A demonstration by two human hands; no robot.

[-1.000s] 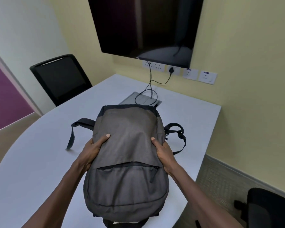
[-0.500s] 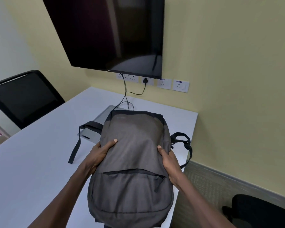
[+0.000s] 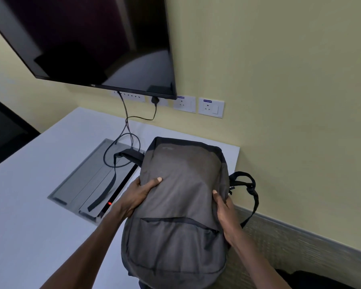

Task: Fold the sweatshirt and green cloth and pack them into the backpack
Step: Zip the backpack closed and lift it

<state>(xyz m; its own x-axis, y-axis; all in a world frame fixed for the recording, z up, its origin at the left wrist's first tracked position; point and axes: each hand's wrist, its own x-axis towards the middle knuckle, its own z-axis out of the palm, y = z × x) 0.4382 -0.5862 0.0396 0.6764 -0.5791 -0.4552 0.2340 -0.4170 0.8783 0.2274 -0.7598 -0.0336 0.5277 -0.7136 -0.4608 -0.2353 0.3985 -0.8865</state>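
Observation:
A grey backpack (image 3: 181, 205) with black trim lies front side up at the right end of the white table (image 3: 29, 215), and its lower part hangs past the table's edge. My left hand (image 3: 138, 195) grips its left side, thumb on top of the fabric. On the right side, my right hand (image 3: 225, 209) grips the bag the same way. The front pocket zip is shut. Black straps trail out on both sides. No sweatshirt or green cloth is in view.
A grey cable box lid (image 3: 92, 180) is set into the table left of the bag, with black cables (image 3: 125, 130) running up to wall sockets. A dark screen (image 3: 88, 42) hangs on the yellow wall. Black chairs stand at far left (image 3: 4, 130) and bottom right.
The backpack has moved with both hands toward the table's right end and the wall. The view has swung right and closer, and both grips are unchanged.

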